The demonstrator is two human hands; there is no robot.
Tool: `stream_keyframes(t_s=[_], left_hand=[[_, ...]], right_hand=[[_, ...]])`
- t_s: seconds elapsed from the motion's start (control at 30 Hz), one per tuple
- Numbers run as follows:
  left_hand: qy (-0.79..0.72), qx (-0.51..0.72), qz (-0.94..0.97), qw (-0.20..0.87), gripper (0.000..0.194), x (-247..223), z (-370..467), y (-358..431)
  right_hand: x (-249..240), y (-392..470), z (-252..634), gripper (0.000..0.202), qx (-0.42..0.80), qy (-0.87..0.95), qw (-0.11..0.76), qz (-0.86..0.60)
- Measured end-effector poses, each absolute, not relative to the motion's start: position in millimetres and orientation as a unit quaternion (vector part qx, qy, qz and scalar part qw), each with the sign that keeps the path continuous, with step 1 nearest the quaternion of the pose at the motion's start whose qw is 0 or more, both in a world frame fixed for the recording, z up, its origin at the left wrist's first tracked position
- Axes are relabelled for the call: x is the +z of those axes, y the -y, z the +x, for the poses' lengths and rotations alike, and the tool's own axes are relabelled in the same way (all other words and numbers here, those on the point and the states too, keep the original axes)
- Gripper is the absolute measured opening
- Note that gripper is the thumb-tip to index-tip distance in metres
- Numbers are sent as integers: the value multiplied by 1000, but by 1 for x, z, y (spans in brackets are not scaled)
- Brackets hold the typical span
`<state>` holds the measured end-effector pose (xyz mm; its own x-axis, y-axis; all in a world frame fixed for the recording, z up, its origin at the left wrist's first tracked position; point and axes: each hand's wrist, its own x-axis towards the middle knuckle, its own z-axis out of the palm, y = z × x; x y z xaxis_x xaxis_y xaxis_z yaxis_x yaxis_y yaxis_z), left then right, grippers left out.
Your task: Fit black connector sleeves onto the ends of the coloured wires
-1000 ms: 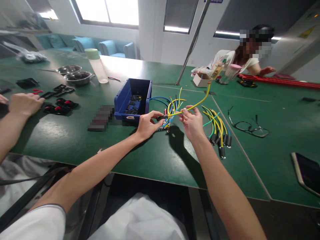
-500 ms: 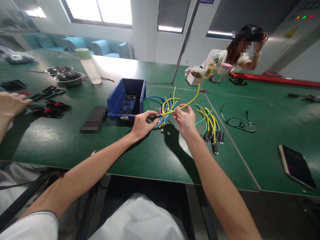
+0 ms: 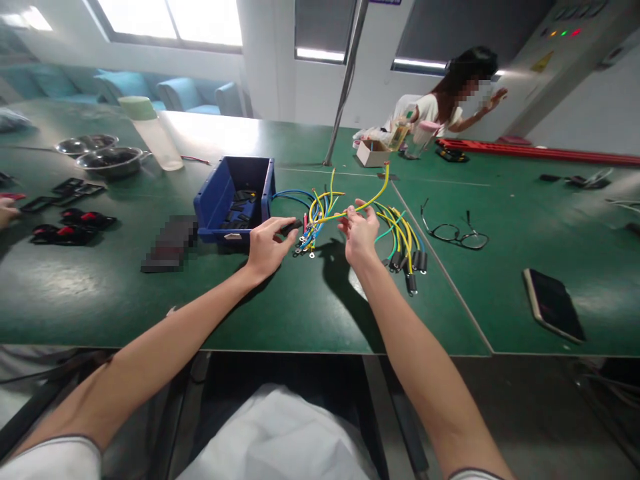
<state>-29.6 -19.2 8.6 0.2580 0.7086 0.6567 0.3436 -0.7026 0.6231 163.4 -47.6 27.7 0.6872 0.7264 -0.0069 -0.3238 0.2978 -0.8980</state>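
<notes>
My left hand (image 3: 267, 248) pinches a short black sleeve (image 3: 291, 227) just in front of the blue bin (image 3: 203, 217). Between the thumb and fingers of my right hand (image 3: 361, 235) is a yellow-green wire (image 3: 381, 187), its far end curving upward. The wire's other end points toward the sleeve; a small gap seems to lie between them. Under it rests a loose bundle of blue and yellow wires (image 3: 306, 241) with ring terminals. To the right of my right hand lies a second group of wires (image 3: 413, 239), with black sleeves on their terminal ends.
Glasses (image 3: 459, 237) and a phone (image 3: 554, 305) lie on the right. On the left are black parts (image 3: 65, 233), metal bowls (image 3: 111, 162) and a bottle (image 3: 153, 133). A metal pole (image 3: 345, 87) rises behind. Another person (image 3: 453, 100) sits across; a co-worker's hand (image 3: 7, 211) shows far left.
The black sleeve was at the wire's end and is now apart from it, in my left hand. The view has shifted right, and the co-worker's hand at left has mostly left the picture.
</notes>
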Motion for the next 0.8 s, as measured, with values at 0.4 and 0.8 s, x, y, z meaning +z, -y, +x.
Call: stream_keyframes(t_s=[0.4,0.8], left_hand=[[-313,453,818,166,25,4,-26,25],[-394,315,851,145,31,-16,-15,20]], right_hand=[[22,47,160,42,341,279,732,-520],[-21,39,171,17,327,223,726,-563]])
